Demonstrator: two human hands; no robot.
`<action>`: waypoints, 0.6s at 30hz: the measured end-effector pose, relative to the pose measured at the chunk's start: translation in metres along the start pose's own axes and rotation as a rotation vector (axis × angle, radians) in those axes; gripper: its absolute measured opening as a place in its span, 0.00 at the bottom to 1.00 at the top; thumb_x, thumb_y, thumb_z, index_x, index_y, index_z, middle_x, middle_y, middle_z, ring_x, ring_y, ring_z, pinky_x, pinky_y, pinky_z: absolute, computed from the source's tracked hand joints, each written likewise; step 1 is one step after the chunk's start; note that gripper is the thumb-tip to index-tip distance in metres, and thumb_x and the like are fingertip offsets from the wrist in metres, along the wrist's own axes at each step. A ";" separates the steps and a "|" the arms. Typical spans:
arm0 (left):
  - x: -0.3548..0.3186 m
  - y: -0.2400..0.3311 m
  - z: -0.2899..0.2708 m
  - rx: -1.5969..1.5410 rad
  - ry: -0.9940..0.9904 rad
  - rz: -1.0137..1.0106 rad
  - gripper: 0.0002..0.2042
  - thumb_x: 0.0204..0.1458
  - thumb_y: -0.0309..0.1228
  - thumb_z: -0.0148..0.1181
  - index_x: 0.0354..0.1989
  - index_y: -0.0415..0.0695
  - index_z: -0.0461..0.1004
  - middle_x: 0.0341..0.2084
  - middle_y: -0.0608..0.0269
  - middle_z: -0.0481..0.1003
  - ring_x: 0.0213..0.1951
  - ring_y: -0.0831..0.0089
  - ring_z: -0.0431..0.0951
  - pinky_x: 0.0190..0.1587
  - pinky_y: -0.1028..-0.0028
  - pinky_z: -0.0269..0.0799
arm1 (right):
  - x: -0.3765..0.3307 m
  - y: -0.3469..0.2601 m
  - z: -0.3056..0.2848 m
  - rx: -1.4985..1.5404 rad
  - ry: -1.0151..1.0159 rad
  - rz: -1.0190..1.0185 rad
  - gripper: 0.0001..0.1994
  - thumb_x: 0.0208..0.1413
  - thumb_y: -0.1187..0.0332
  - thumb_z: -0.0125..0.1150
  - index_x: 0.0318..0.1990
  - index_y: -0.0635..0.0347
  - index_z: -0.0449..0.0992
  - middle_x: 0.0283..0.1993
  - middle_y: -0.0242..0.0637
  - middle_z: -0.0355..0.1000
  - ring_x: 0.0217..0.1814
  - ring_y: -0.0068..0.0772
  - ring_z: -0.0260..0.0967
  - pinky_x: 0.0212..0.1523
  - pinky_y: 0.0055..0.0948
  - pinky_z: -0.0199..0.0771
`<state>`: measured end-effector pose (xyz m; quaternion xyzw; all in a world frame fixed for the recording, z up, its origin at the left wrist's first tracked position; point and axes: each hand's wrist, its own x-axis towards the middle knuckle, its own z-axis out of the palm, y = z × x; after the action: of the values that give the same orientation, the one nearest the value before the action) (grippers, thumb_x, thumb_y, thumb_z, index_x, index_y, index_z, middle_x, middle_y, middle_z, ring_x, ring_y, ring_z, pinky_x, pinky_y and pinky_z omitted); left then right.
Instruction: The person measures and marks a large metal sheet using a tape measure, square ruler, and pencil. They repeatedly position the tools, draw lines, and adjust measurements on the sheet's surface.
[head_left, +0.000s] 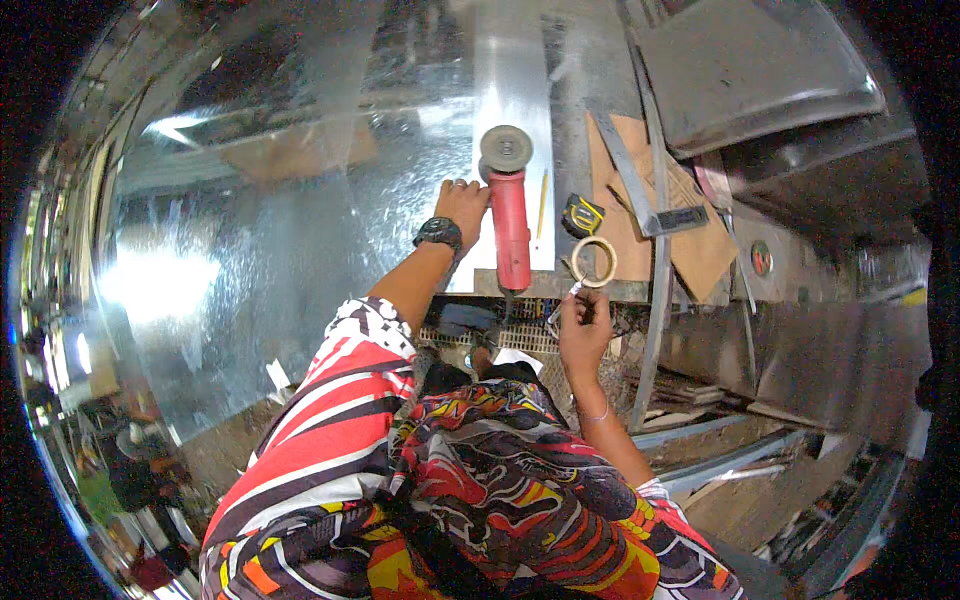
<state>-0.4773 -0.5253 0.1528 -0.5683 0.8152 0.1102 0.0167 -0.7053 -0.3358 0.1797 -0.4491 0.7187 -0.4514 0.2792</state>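
Note:
A red angle grinder (511,230) with a grey disc lies on a bright metal strip, its disc end pointing away from me. My left hand (464,208), with a black watch at the wrist, rests on the sheet metal against the grinder's left side, its fingers partly foreshortened. In front of the table edge, my right hand (586,325) is closed in a pinch. A small whitish thing (576,288) shows at its fingertips, too small to name. Just beyond them lies a roll of masking tape (611,262). A yellow-and-black tape measure (582,216) sits behind the roll.
Shiny sheet metal (280,220) covers the table's left and middle. A yellow pencil (543,205) lies right of the grinder. Brown board (630,150), a metal square (625,175) and a long metal strip (661,240) lie farther right. A grey metal panel (760,70) stands at the back right.

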 end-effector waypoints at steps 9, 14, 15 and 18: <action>-0.072 0.019 -0.017 -1.234 0.205 -0.500 0.14 0.64 0.29 0.61 0.54 0.36 0.75 0.32 0.52 0.81 0.31 0.65 0.81 0.36 0.64 0.79 | -0.006 0.006 -0.001 0.099 -0.186 -0.010 0.07 0.62 0.74 0.66 0.45 0.64 0.77 0.34 0.25 0.72 0.32 0.11 0.62 0.33 0.16 0.65; -0.108 0.060 -0.064 -2.062 0.043 -0.551 0.22 0.66 0.27 0.58 0.67 0.39 0.64 0.40 0.55 0.80 0.39 0.66 0.84 0.44 0.69 0.81 | 0.003 -0.050 0.018 0.173 -0.485 -0.044 0.07 0.62 0.75 0.66 0.45 0.64 0.77 0.34 0.22 0.71 0.32 0.09 0.62 0.32 0.15 0.65; -0.111 0.065 -0.070 -2.089 0.080 -0.571 0.21 0.66 0.27 0.58 0.66 0.39 0.64 0.40 0.55 0.80 0.40 0.65 0.84 0.45 0.69 0.81 | 0.003 -0.052 0.020 0.168 -0.480 -0.040 0.07 0.62 0.75 0.66 0.45 0.64 0.77 0.34 0.22 0.71 0.32 0.09 0.62 0.32 0.15 0.65; -0.110 0.070 -0.068 -2.108 0.172 -0.533 0.18 0.66 0.28 0.59 0.62 0.39 0.67 0.40 0.52 0.80 0.42 0.63 0.85 0.45 0.68 0.82 | 0.006 -0.060 0.022 0.121 -0.459 -0.041 0.07 0.60 0.74 0.68 0.44 0.64 0.78 0.31 0.21 0.69 0.31 0.10 0.60 0.31 0.16 0.64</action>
<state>-0.4968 -0.4146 0.2475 -0.4614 0.1601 0.7063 -0.5124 -0.6666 -0.3612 0.2239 -0.5370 0.5986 -0.3853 0.4526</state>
